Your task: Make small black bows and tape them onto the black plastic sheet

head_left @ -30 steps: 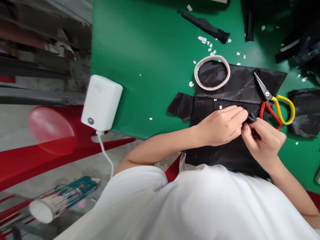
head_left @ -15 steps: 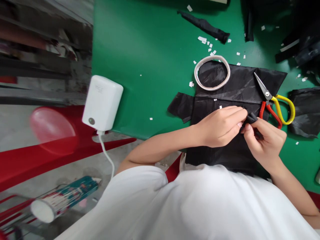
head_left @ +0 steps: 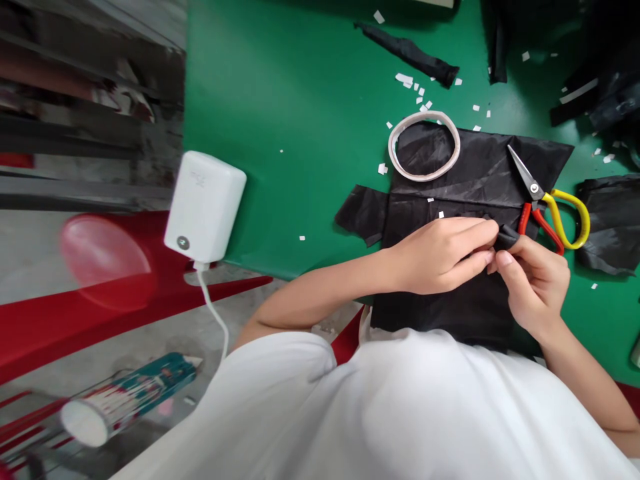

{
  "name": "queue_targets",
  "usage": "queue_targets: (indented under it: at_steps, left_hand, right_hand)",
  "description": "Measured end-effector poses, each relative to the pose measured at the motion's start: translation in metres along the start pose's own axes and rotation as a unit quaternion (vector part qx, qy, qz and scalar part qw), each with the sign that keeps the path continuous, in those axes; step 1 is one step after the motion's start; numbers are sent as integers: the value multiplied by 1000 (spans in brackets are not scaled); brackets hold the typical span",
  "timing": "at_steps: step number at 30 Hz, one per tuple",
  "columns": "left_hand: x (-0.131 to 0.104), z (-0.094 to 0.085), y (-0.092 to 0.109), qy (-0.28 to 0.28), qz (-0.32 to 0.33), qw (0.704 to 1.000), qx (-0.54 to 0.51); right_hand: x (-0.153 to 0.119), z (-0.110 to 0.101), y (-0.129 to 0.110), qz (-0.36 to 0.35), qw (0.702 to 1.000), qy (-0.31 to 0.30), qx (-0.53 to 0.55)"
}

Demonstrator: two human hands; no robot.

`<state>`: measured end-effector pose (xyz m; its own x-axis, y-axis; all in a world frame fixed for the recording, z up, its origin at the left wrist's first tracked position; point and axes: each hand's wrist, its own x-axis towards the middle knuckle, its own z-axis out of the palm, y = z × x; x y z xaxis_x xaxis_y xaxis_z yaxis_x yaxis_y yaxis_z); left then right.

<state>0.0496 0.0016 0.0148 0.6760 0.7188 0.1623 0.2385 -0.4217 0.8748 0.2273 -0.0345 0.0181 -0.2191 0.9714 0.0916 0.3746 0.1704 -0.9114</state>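
Observation:
My left hand (head_left: pixel 453 253) and my right hand (head_left: pixel 537 277) meet at the fingertips, both pinching a small folded piece of black fabric (head_left: pixel 507 236). Underneath lies a larger sheet of black fabric (head_left: pixel 475 170), spread at the table's edge and reaching down toward my lap. A roll of white tape (head_left: pixel 455 152) rests on the sheet's upper left part. Just beyond my right hand are scissors (head_left: pixel 535 190) with one yellow and one red handle, blades apart and pointing away. A black fabric scrap (head_left: pixel 364 215) sticks out left of the sheet.
The green table (head_left: pixel 280 87) carries scattered white paper bits and a long black strip (head_left: pixel 407 52). More black fabric (head_left: pixel 610 223) lies at the right. A white power bank (head_left: pixel 207 203) with a cable sits at the left edge, above a red chair (head_left: pixel 120 320) and a can (head_left: pixel 90 420).
My right hand has shifted slightly, and its thumb has come closer to my left fingertips. The black piece between them has turned a little. Everything else on the table stays put.

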Motion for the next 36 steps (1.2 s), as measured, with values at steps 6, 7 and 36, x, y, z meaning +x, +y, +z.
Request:
queue_targets:
  at_steps: [6, 7, 36]
  left_hand:
    - [-1, 0, 0, 4, 1, 1000, -14]
    - [-1, 0, 1, 5, -5, 1000, -18]
    - [5, -4, 4, 1, -209, 924, -319]
  right_hand:
    - [-2, 1, 4, 75, 993, -12, 91]
    - [-2, 1, 4, 81, 992, -5, 93]
    - [5, 6, 8, -171, 966, 105, -162]
